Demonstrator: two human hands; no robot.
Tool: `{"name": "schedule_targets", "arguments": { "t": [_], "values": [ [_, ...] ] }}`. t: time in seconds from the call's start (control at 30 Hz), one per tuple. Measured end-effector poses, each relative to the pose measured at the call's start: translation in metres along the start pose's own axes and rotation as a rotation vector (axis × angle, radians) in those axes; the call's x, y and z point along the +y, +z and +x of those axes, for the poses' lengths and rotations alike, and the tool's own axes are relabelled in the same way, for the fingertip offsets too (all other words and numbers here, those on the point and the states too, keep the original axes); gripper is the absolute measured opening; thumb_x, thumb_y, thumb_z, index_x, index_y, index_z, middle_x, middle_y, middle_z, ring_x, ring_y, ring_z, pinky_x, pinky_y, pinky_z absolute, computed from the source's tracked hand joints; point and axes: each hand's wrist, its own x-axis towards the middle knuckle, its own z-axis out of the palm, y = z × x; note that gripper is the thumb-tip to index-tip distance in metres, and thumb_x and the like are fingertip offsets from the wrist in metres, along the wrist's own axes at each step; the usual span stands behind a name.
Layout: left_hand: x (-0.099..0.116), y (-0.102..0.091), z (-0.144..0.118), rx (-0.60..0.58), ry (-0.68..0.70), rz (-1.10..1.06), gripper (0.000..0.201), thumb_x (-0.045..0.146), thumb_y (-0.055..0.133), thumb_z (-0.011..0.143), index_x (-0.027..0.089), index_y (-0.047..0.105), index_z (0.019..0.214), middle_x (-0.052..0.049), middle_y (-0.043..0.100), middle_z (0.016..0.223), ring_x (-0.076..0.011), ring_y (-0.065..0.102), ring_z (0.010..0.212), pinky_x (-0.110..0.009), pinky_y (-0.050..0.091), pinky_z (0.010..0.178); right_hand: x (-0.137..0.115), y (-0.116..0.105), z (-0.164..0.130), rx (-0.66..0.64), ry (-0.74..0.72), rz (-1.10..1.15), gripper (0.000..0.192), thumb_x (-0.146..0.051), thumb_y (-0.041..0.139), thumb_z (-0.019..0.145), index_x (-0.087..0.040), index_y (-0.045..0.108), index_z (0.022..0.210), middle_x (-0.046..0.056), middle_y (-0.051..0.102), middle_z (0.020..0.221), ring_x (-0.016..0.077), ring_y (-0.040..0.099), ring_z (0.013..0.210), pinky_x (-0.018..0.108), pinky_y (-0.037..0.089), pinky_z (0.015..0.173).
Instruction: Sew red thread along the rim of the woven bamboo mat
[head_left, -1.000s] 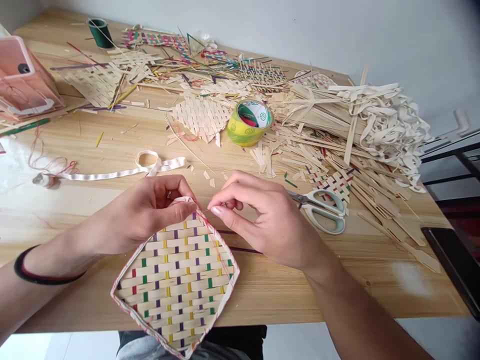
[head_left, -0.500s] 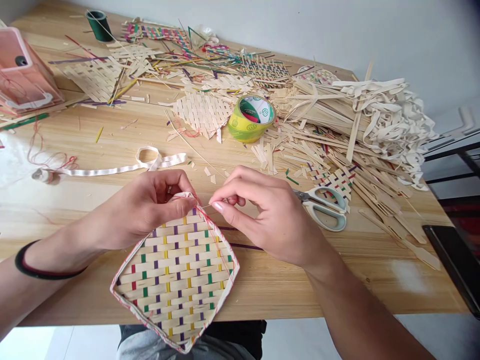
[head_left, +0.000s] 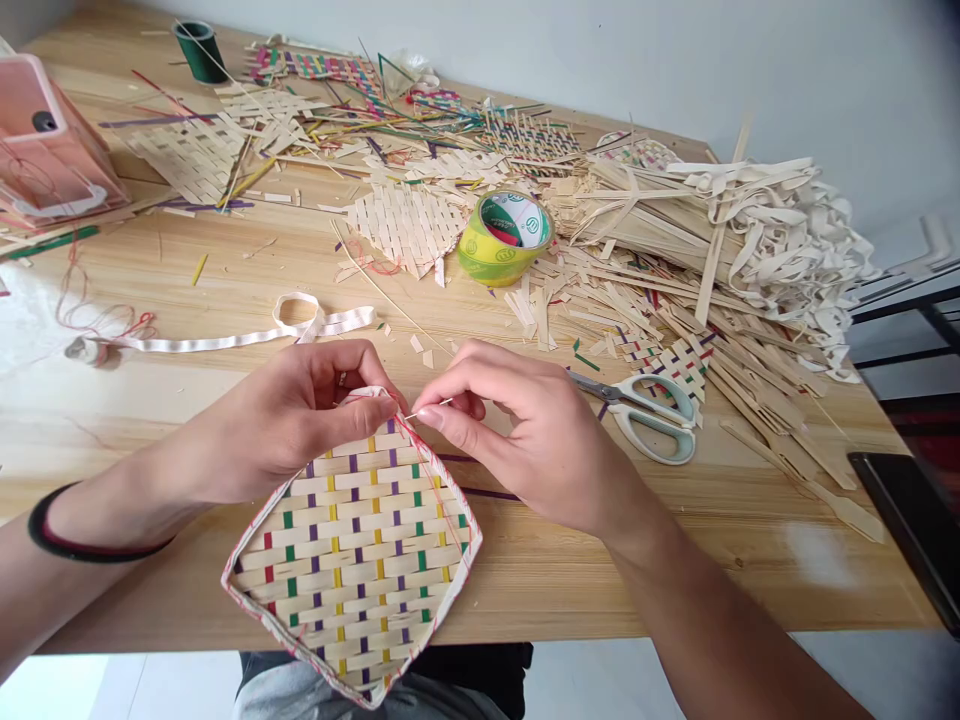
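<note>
A diamond-shaped woven mat [head_left: 360, 560] of pale strips with purple, yellow, green and red ones hangs over the table's front edge. White tape sewn with red thread [head_left: 431, 455] binds its rim. My left hand [head_left: 322, 415] pinches its top corner between thumb and fingers. Close beside that corner, my right hand [head_left: 517, 430] is closed on a thin sewing needle [head_left: 410, 416], whose tip is at the bound edge. Whether the tip is inside the binding I cannot tell. Scissors [head_left: 652, 415] with white handles lie just right of my right hand.
A yellow-green tape roll [head_left: 499, 240] stands mid-table before woven pieces and loose strips. White ribbon [head_left: 795, 230] heaps at the right, near a black phone-like object [head_left: 900, 530]. At the left are a pink box [head_left: 56, 140], a green thread spool [head_left: 199, 52] and a white strip [head_left: 225, 343].
My right hand has shifted slightly left, with the needle closer to the mat's top corner. The left hand keeps its hold on the mat.
</note>
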Motion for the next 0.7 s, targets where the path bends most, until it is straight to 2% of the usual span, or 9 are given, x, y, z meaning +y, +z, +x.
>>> {"name": "schedule_targets", "arguments": {
  "t": [0.13, 0.3, 0.7],
  "values": [
    [0.0013, 0.0008, -0.0001, 0.015, 0.02, 0.029, 0.027, 0.041, 0.064, 0.1, 0.016, 0.061, 0.09, -0.004, 0.07, 0.083, -0.0145, 0.061, 0.068, -0.025, 0.041, 0.058, 0.0003, 0.0009, 0.0007, 0.018, -0.001, -0.009, 0.011, -0.017, 0.069, 0.102, -0.018, 0.071, 0.092, 0.0, 0.062, 0.081, 0.0116, 0.058, 0.073, 0.025, 0.049, 0.067],
    [0.0025, 0.0015, -0.0012, 0.007, -0.002, 0.012, 0.033, 0.047, 0.068, 0.097, 0.016, 0.061, 0.09, -0.004, 0.071, 0.084, -0.0151, 0.062, 0.067, -0.026, 0.041, 0.056, 0.0012, 0.0026, 0.001, 0.025, -0.02, -0.014, 0.013, -0.018, 0.068, 0.104, -0.018, 0.071, 0.091, 0.0, 0.062, 0.082, 0.0118, 0.057, 0.072, 0.026, 0.047, 0.066],
    [0.0008, 0.0025, -0.0013, 0.036, -0.018, -0.016, 0.031, 0.046, 0.068, 0.096, 0.015, 0.064, 0.094, -0.006, 0.073, 0.09, -0.0179, 0.068, 0.074, -0.026, 0.044, 0.058, 0.0021, 0.0037, 0.0016, 0.059, -0.032, -0.027, 0.015, -0.015, 0.066, 0.104, -0.018, 0.069, 0.089, 0.0, 0.062, 0.082, 0.0125, 0.057, 0.074, 0.027, 0.047, 0.067]
  ]
}}
